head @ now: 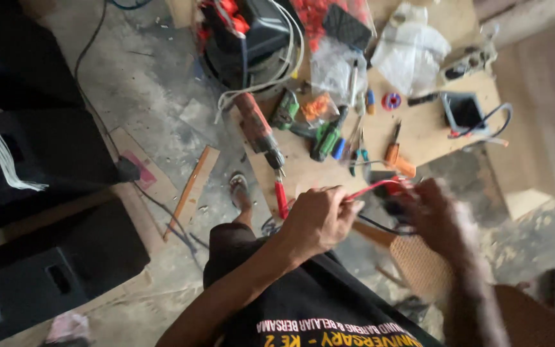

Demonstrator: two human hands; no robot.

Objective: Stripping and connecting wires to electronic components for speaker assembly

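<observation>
My left hand (319, 218) is closed around a red wire (374, 188) and a black wire (377, 225), just in front of the wooden board (422, 132). My right hand (435, 215) is blurred by motion and grips the far end of the same wires beside a small dark part that I cannot make out. A red-handled screwdriver (281, 196) lies on the board's near edge, left of my left hand. A red power drill (258, 132) rests farther back on the board.
Green tools (325, 138), an orange-handled screwdriver (391, 151), plastic bags (409, 48) and a small dark-screened device (464, 110) crowd the board. A black machine with white cable (258, 38) stands behind. Black speaker boxes (33, 160) are at left. A foot in a sandal (239, 189) rests on the concrete floor.
</observation>
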